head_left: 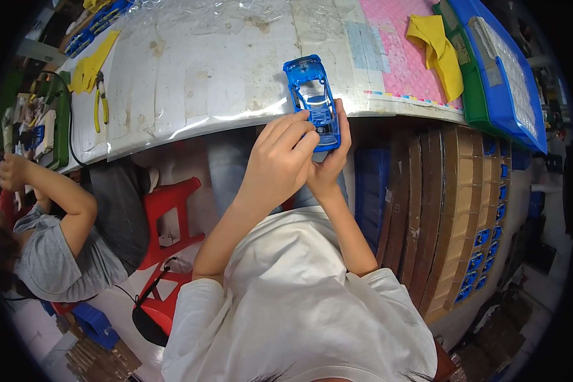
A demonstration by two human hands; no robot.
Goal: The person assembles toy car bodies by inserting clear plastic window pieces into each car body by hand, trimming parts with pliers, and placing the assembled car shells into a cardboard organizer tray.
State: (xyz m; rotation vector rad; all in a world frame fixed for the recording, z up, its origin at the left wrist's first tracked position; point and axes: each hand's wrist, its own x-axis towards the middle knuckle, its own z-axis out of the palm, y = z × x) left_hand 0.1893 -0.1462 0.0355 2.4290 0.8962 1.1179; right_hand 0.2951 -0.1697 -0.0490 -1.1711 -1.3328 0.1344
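Observation:
A blue toy car body [312, 91], with clear window pieces inside, is held above the front edge of the table. My right hand [332, 159] is closed around its near end, with fingers along the right side. My left hand [281, 149] comes in from the left, its fingers bent and pressed together at the inner near part of the car body. Whatever those left fingertips may pinch is hidden. The far end of the car body sticks out past both hands.
Yellow-handled pliers [100, 105] and a yellow cloth [94, 67] lie on the left of the white table [191, 89]. Another yellow cloth [440, 56] and a blue bin [508, 76] are at right. Stacked trays [452, 184] stand below. A co-worker [76, 248] sits left near a red stool [172, 216].

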